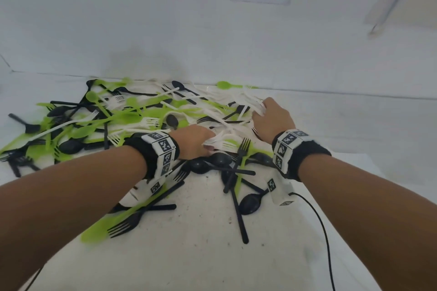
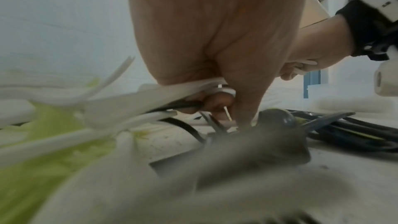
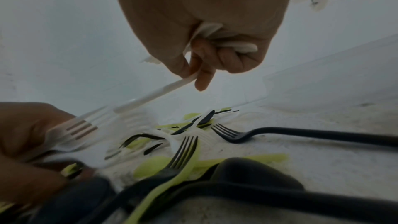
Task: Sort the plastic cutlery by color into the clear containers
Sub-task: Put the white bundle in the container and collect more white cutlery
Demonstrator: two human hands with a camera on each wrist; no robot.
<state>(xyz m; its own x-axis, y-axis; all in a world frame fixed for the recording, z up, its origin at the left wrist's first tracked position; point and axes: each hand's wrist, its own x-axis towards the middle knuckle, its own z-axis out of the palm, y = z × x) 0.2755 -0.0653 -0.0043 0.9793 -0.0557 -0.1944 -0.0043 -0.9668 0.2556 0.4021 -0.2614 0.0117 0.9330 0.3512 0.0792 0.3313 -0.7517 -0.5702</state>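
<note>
Cutlery pile (image 1: 132, 116): loose forks, spoons and knives in green, black and white, tangled on a white table (image 1: 201, 231); it spreads ahead of both hands and well out to the left of the left hand.
White cutlery, left hand (image 1: 221, 140): several white pieces bunched together, fork tines showing, sticking out past the knuckles.
White cutlery, right hand (image 3: 226, 43): a bundle of white handles tucked into the palm; one more white piece (image 3: 155, 94) is nipped between thumb and forefinger and slopes down toward the left hand.
Left hand (image 1: 192, 140): low over the pile, palm down, fingers curled round its white bunch.
Right hand (image 1: 272, 117): just beyond and to the right of the left hand, back uppermost, fingers closed on its bundle.
Black forks (image 1: 241, 158): lying just nearer than the hands, between the two wrists, crossed over a green fork (image 1: 246, 163).
Wristbands (image 1: 163, 149): black bands with square-patterned markers on both wrists.
</note>
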